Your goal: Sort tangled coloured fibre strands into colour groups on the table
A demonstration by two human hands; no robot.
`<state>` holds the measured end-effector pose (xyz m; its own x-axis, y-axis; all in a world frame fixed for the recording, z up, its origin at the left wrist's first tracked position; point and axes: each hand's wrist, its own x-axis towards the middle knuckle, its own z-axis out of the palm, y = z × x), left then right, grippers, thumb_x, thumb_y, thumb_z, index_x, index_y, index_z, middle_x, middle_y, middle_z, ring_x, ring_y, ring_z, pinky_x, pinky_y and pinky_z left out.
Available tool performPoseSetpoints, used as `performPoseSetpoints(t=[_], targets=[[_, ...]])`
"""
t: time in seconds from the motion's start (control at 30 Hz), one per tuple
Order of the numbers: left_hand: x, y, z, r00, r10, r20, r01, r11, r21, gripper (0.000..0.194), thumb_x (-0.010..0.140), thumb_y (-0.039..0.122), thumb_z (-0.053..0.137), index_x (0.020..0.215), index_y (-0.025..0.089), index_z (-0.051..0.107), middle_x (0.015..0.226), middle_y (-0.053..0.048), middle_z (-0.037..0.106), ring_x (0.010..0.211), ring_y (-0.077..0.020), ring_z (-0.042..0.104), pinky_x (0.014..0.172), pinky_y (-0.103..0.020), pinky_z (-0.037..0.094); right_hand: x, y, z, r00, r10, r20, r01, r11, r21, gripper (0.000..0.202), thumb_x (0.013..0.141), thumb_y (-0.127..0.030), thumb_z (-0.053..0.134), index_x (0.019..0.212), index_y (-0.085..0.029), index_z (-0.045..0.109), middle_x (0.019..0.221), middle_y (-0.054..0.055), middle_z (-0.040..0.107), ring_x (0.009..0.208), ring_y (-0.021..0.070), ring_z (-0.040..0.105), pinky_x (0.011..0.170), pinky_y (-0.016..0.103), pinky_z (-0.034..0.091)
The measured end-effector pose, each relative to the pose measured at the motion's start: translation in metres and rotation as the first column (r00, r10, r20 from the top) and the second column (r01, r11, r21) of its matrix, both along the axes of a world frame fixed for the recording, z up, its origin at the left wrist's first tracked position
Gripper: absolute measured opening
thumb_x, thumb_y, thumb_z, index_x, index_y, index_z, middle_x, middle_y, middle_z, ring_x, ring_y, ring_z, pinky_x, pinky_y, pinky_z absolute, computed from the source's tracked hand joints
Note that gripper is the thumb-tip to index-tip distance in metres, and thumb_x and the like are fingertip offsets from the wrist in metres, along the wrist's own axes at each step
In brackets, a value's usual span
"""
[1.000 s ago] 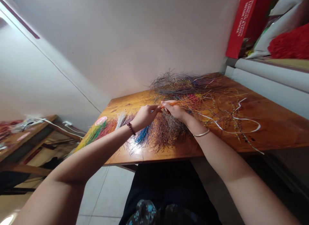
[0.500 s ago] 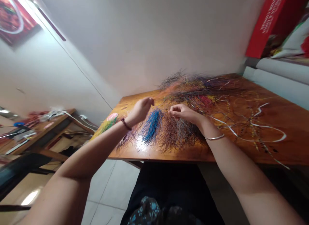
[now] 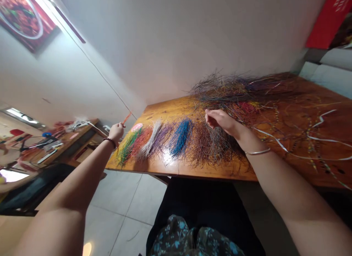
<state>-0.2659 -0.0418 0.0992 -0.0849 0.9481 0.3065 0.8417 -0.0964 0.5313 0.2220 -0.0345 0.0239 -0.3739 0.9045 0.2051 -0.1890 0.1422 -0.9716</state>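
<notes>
My left hand (image 3: 116,131) is stretched out to the left end of the wooden table (image 3: 176,167), pinching an orange strand (image 3: 127,118) that sticks up from its fingers. It hovers by the sorted bunches: yellow-green (image 3: 125,147), red-orange (image 3: 140,139), white (image 3: 151,139), purple (image 3: 162,137) and blue (image 3: 180,135). My right hand (image 3: 220,121) rests with curled fingers on the brownish pile of strands (image 3: 209,146), at the edge of the big tangled multicoloured heap (image 3: 233,92). I cannot tell whether it grips any strand.
White ribbons and loose beaded strands (image 3: 310,138) lie across the table's right part. A red box (image 3: 327,21) stands at the upper right. Another cluttered wooden table (image 3: 68,138) stands to the left across the tiled floor. A white wall runs behind.
My left hand has pulled away from my right hand and swung left to the table's end, carrying an orange strand. My view has turned left. My right hand stayed by the pile.
</notes>
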Motion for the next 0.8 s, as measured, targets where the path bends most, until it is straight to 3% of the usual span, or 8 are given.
performPoseSetpoints(t=[0.13, 0.27, 0.43, 0.57, 0.8], targets=[[-0.010, 0.007, -0.021, 0.950, 0.276, -0.145, -0.285, 0.957, -0.044, 0.035, 0.099, 0.016, 0.032, 0.067, 0.018, 0.046, 0.049, 0.004, 0.041, 0.050, -0.0115, 0.038, 0.056, -0.024, 0.029, -0.002, 0.001, -0.003, 1.000, -0.005, 0.029, 0.006, 1.000, -0.013, 0.048, 0.090, -0.057, 0.062, 0.064, -0.017, 0.060, 0.055, 0.001, 0.054, 0.046, 0.0080, 0.048, 0.044, 0.021, 0.036], [-0.006, 0.020, -0.039, 0.881, 0.343, -0.327, -0.391, 0.915, -0.095, 0.036, 0.099, 0.024, 0.037, 0.070, 0.015, 0.055, 0.058, -0.004, 0.056, 0.064, -0.0180, 0.051, 0.067, -0.028, 0.039, -0.004, 0.001, -0.004, 0.999, -0.003, 0.043, 0.004, 1.000, -0.015, 0.049, 0.088, -0.058, 0.064, 0.062, -0.017, 0.060, 0.056, 0.001, 0.054, 0.046, 0.0080, 0.048, 0.044, 0.021, 0.037], [0.001, 0.024, -0.053, 0.774, 0.290, -0.563, -0.421, 0.900, -0.115, 0.038, 0.097, 0.030, 0.036, 0.098, 0.008, 0.066, 0.096, -0.024, 0.070, 0.088, -0.0316, 0.064, 0.078, -0.038, 0.046, -0.004, 0.002, -0.005, 0.999, 0.001, 0.041, 0.000, 1.000, -0.030, 0.048, 0.087, -0.057, 0.066, 0.062, -0.017, 0.060, 0.055, 0.001, 0.054, 0.046, 0.0081, 0.047, 0.043, 0.021, 0.037], [0.016, 0.016, -0.066, 0.695, 0.172, -0.698, -0.379, 0.913, -0.152, 0.042, 0.094, 0.027, 0.037, 0.121, 0.008, 0.062, 0.107, -0.027, 0.069, 0.098, -0.0363, 0.066, 0.085, -0.044, 0.047, -0.004, 0.002, -0.005, 0.999, 0.007, 0.043, -0.006, 1.000, -0.026, 0.046, 0.089, -0.054, 0.065, 0.062, -0.017, 0.060, 0.057, 0.001, 0.054, 0.047, 0.0079, 0.047, 0.045, 0.021, 0.038], [0.039, 0.013, -0.082, 0.628, 0.034, -0.777, -0.328, 0.917, -0.225, 0.040, 0.094, 0.023, 0.034, 0.111, 0.009, 0.067, 0.104, -0.026, 0.070, 0.100, -0.0368, 0.067, 0.088, -0.047, 0.047, -0.004, -0.001, -0.002, 0.998, -0.009, 0.059, 0.009, 1.000, -0.005, 0.045, 0.094, -0.047, 0.061, 0.061, -0.017, 0.059, 0.057, 0.001, 0.053, 0.047, 0.0080, 0.046, 0.045, 0.022, 0.037]])
